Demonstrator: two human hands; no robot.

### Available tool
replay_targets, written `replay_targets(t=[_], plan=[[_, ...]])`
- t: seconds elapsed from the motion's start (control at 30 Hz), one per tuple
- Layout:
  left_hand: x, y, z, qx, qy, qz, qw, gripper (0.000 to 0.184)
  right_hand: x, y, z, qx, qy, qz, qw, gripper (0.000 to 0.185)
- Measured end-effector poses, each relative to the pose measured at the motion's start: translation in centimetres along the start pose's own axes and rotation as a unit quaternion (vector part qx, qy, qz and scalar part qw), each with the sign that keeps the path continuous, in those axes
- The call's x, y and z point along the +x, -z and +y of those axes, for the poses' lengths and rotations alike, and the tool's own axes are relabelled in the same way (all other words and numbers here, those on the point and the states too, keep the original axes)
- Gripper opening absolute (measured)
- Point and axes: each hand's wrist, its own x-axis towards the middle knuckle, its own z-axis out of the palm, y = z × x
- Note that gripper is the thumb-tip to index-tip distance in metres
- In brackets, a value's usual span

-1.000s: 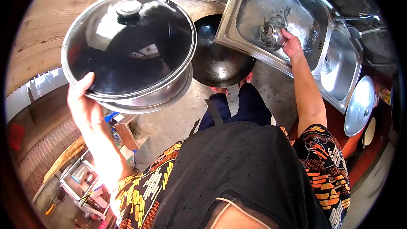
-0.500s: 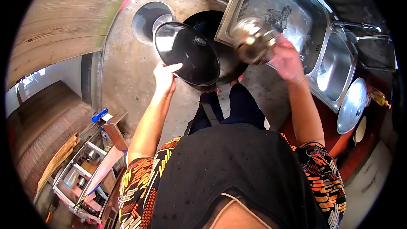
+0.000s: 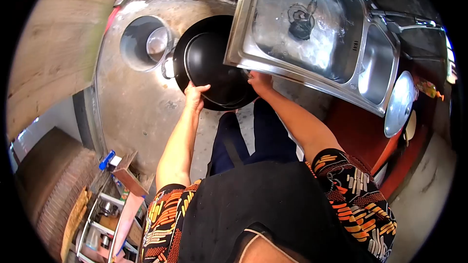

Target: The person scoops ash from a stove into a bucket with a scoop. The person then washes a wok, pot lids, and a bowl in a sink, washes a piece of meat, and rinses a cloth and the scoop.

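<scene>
A round glass lid with a metal rim [image 3: 214, 68] lies tilted over a large black wok [image 3: 183, 51] on the floor. My left hand [image 3: 195, 96] grips the lid's lower left edge, its thumb laid over the rim. At the lid's right side, by the sink's front corner, is my right hand [image 3: 260, 82], its fingers bent. What those fingers hold is hidden by the sink edge and the dark wok. The steel sink [image 3: 234, 58] holds shallow water round a dark drain.
A bucket [image 3: 130, 44] with a clear vessel inside stands left of the wok. A metal lid [image 3: 399, 104] leans right of the sink. At the lower left is a rack [image 3: 97, 229], with firewood [image 3: 75, 216] beside it.
The glass lid has moved down and away, over the wok. My right hand has left the sink, then swung down beside the lid. The shiny metal object it held is no longer seen.
</scene>
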Motion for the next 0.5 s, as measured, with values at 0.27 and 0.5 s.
replay_targets(t=[0.27,0.5], plan=[[3.4,4.4,-0.5,-0.014,0.05,-0.012,0.999,0.058,6.0,-9.9,6.2,0.097,-0.047,0.192,0.975,0.044],[5.8,8.0,-2.4,0.214,-0.01,0.223,0.951,0.048,-0.8,-1.0,-1.0,-0.095,0.11,0.038,0.989,0.035]])
